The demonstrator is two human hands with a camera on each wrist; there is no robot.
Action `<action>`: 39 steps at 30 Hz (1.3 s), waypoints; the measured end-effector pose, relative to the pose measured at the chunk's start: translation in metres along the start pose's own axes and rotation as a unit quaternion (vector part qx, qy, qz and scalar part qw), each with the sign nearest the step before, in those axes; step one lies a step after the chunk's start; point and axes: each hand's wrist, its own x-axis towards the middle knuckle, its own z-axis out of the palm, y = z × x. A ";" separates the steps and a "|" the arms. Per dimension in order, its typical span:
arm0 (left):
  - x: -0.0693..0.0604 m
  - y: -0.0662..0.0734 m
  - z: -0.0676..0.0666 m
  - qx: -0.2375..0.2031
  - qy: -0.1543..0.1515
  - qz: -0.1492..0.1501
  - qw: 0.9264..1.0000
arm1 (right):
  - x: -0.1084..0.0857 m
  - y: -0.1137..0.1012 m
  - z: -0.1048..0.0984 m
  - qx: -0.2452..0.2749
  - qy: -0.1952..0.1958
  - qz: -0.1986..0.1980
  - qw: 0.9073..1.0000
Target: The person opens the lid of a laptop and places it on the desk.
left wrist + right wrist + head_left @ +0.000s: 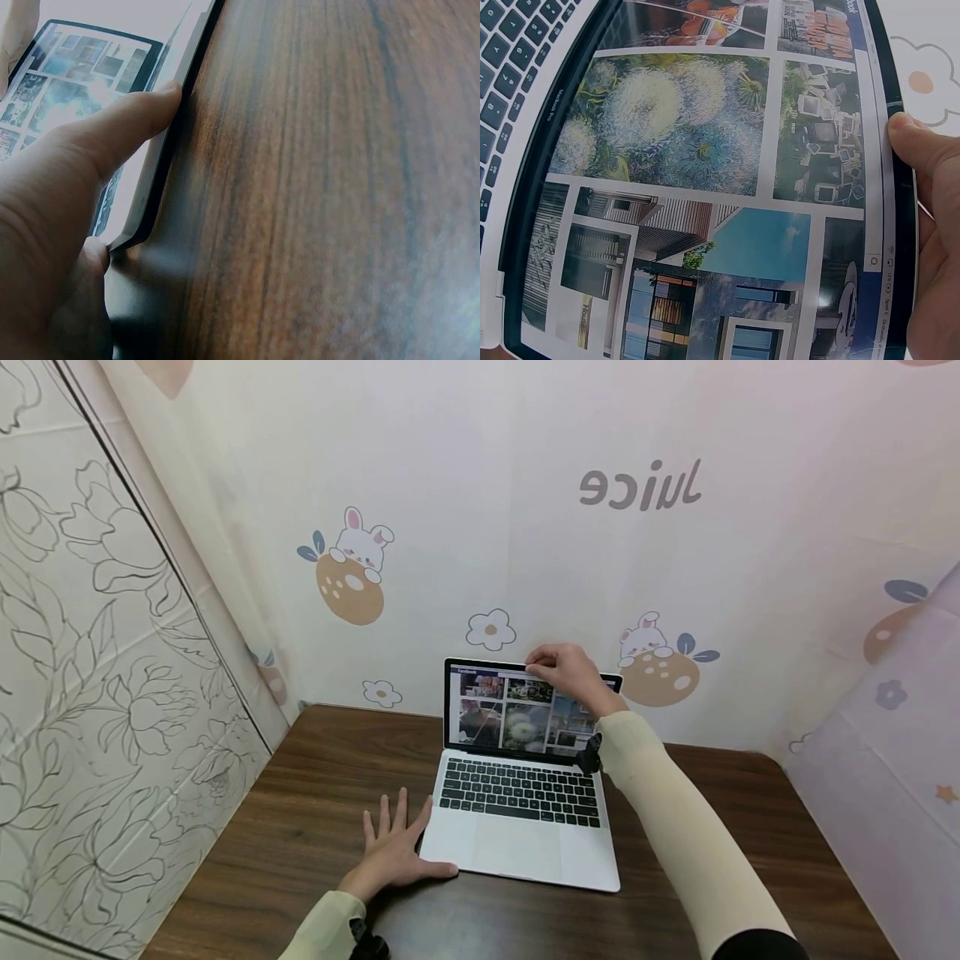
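Right hand (567, 674) pinching the screen's (498, 710) top edge, left hand (396, 853) spread wide at the laptop's (517, 847) corner; a hard shove could skid everything across the counter (300, 835)!

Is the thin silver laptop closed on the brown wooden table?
No, the laptop stands open, its black-framed screen raised behind the black keys.

Dark wood-grain tabletop (322, 760) across the lower frame, pale printed cloth (450, 485) behind, mirrored "Juice" lettering (643, 489) at upper right, bunny print (351, 577) left of centre, flower-outline panel (112, 710) along the left edge, orange star (947, 793) at far right
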 end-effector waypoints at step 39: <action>0.003 -0.007 0.007 -0.002 0.014 0.005 1.000 | 0.009 0.007 0.002 -0.017 -0.001 0.010 1.000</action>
